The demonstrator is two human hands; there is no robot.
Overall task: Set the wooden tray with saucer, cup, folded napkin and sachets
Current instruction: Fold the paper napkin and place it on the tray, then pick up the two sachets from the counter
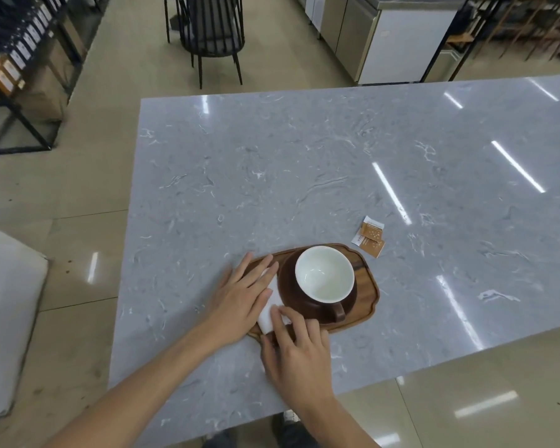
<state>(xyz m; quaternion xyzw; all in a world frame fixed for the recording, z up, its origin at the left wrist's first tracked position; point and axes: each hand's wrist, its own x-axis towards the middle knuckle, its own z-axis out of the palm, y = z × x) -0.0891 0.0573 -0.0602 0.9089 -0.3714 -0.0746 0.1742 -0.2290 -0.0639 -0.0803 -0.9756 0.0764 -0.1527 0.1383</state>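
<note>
Head view. A grey marble-patterned table (337,156) carries an oval wooden tray (367,297) with a raised rim, set near the table's front edge. On the tray's right portion lies a dark brown saucer (286,286), and on it stands a cup (324,273), brown outside and white inside, empty, its handle turned toward the viewer. On the tray's left portion, touching the saucer's edge, lies a white folded napkin (272,307), seen as a narrow strip between the two hands.

The left hand (243,295) rests flat on the napkin, palm down, fingers extended and slightly spread, their tips reaching the tray's far-left rim. The right hand (299,350) lies over the napkin's near end at the tray's front rim, fingers bent and close together, the fingertips (277,313) pressing on the white paper; whether the thumb grips under it cannot be told.

Two sachets (370,237), brown and white, lie overlapping on the table just beyond the tray's far-right corner, off the tray and apart from both hands.
</note>
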